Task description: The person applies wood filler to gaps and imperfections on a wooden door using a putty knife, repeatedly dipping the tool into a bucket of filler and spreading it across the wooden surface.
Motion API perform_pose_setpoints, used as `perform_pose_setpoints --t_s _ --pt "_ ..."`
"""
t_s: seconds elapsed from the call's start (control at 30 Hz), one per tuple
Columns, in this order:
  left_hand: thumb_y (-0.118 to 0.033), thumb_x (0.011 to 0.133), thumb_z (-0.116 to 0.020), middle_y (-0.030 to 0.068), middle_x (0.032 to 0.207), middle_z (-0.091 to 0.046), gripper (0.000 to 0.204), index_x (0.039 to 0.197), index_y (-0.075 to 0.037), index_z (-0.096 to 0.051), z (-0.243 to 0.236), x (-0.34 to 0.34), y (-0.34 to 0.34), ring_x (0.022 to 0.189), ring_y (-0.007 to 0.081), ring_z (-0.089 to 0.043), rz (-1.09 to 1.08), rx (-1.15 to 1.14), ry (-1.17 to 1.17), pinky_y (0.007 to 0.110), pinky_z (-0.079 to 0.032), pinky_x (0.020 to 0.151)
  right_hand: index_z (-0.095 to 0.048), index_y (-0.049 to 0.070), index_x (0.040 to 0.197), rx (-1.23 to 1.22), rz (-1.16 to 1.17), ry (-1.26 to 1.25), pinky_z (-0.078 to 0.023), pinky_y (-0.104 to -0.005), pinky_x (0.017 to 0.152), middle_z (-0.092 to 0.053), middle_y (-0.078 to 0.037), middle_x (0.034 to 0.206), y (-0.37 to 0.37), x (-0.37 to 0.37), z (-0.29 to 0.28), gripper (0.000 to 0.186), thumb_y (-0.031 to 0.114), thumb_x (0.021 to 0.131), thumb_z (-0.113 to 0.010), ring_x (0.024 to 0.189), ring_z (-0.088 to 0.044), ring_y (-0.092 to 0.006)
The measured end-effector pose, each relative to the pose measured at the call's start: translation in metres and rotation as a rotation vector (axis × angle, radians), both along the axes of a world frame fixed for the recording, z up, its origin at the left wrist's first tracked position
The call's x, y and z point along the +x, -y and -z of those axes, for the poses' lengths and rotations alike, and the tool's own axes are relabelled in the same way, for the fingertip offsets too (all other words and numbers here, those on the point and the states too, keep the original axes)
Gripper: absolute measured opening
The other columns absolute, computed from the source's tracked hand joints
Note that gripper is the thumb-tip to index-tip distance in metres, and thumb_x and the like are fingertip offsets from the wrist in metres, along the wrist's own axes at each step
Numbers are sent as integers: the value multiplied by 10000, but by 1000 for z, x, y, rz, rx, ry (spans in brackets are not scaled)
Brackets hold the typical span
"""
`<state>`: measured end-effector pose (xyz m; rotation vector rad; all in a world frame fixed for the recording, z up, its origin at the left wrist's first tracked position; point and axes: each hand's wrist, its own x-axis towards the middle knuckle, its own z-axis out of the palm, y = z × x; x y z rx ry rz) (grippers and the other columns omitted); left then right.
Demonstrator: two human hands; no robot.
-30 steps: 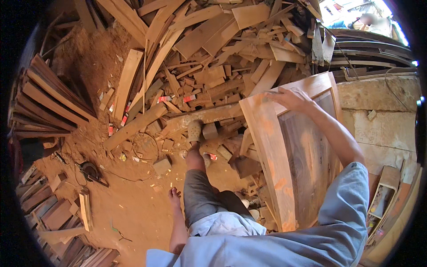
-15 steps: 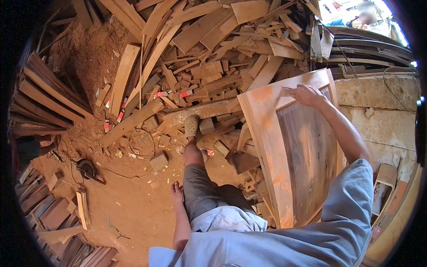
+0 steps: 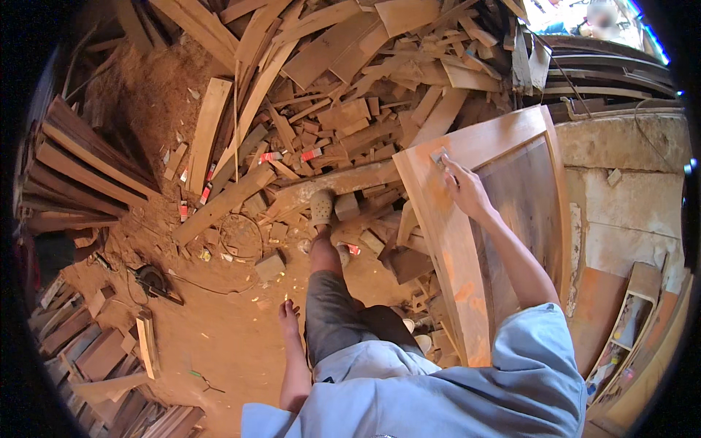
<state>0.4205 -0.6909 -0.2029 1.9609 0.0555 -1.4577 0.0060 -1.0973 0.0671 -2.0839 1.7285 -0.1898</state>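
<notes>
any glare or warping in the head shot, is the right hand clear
Head view: glare washes out the upper-right opening; edges of the wooden panel look bowed, likely fisheye distortion. Same view: the right hand reads clearly, its small flat tool less so.

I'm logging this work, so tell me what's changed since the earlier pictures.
The right hand has moved left across the wooden panel, nearer its top-left corner. A small flat piece now shows in its grip; whether it was held before is unclear. The panel looks unmoved, and the left hand still hangs beside the leg.
</notes>
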Motion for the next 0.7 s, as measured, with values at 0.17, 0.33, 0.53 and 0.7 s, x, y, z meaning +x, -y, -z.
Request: perform_pose_setpoints --t_s 0.17,0.33,0.53,0.7 --pt "-372 1014 -521 83 1201 -614 406 1258 -50 -551 3 -7 3 957 215 -648 22 -1 -19 346 -504 785 -526 97 1379 101 3 -64 -498 -442 888 -651 -234 1112 -9 -1 -14 426 175 961 -562 1017 -628 -405" --pt "-385 1015 -516 87 1199 -617 417 1257 -48 -555 11 -21 6 949 221 -647 -6 -13 -41 352 -509 778 -549 124 1367 142 -320 -268 -508 -441 855 -660 -205 1080 15 -16 -70 426 213 951 -575 976 -637 -393" --pt "-391 1011 -520 93 1197 -617 418 1238 -43 -560 15 -7 -9 937 223 -658 11 -12 -22 341 -508 767 -523 265 1404 294 -380 -497 -515 -455 804 -642 -176 1011 62 30 -81 430 309 977 -529 923 -643 -362" --pt "-404 1003 -540 61 1102 -630 366 1197 -97 -576 0 0 -19 918 217 -663 -7 -22 32 342 -498 730 -557 288 1379 220 -436 -524 -517 -460 773 -666 -151 919 75 1 -72 412 309 967 -554 863 -653 -356"
